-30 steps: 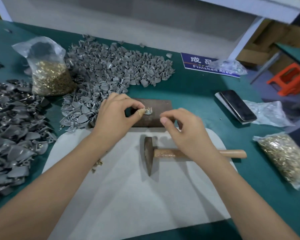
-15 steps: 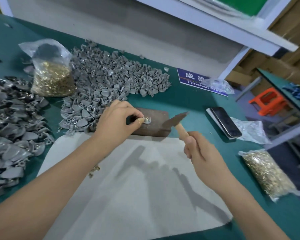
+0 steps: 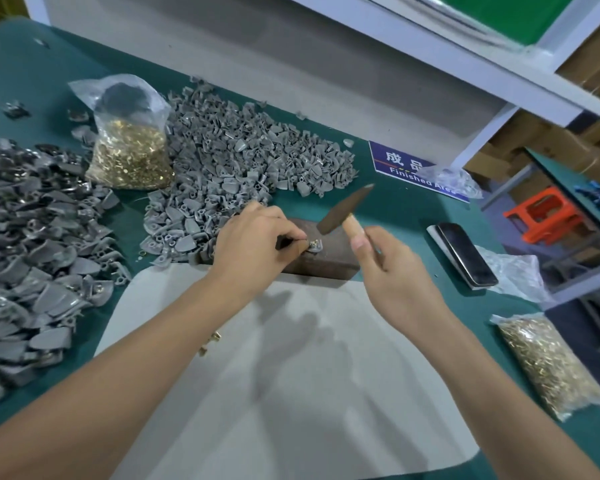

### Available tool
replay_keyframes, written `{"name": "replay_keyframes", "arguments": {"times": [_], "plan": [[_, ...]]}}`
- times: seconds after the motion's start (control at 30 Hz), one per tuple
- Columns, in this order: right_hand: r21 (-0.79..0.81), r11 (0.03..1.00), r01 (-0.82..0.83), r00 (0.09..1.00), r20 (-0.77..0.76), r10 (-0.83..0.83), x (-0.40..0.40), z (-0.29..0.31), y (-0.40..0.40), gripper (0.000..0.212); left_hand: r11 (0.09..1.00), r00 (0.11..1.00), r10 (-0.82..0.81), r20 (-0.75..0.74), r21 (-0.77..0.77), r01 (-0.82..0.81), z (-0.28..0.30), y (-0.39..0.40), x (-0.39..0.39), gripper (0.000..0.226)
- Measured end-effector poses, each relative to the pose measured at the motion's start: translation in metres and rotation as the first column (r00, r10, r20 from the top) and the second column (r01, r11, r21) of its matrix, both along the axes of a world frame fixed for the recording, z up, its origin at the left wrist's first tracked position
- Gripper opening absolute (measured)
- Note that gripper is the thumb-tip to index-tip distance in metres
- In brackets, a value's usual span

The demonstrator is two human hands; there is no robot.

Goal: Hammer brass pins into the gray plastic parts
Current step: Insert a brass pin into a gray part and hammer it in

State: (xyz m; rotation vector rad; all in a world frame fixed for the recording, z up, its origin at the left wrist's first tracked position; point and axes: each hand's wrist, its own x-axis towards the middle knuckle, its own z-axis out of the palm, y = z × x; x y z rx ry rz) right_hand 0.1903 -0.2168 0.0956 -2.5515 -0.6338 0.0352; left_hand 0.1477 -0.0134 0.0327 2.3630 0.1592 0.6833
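White mat [image 3: 291,393] nearest, few loose brass pins [image 3: 210,342] on its left edge; right hand [image 3: 395,271] wrapped round hammer [image 3: 343,216] handle, head raised just above block; left hand [image 3: 253,244] pinching gray part [image 3: 315,244] with pin on dark block [image 3: 326,261]; behind, big pile of gray parts [image 3: 243,157], bag of pins [image 3: 130,150]; phone [image 3: 465,254] off right.

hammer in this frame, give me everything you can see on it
The hammer is small, with a dark, dull metal head that tapers to a wedge-like end pointing up and right, and a light wooden handle. The right hand grips the handle just below the head, so most of the handle is hidden. It is raised and tilted above the right end of the dark block, touching nothing else. Its striking face is not clearly visible.
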Motion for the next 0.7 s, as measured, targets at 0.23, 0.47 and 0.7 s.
{"name": "replay_keyframes", "arguments": {"times": [0.23,0.47,0.7], "plan": [[0.061,0.998,0.036,0.995,0.096,-0.041,-0.001,-0.001,0.003,0.038,1.0,1.0,-0.012,0.005,0.026,0.012,-0.001,0.002,0.0,0.008],[0.019,0.994,0.105,0.992,0.073,-0.107,-0.002,-0.002,0.0,0.051,1.0,1.0,0.025,0.001,0.018,-0.025,0.001,0.0,0.0,0.007],[0.031,0.994,0.103,0.994,0.024,-0.104,0.007,0.0,-0.003,0.055,1.0,0.999,0.029,-0.015,0.01,-0.028,0.002,-0.002,-0.002,0.008]]}}
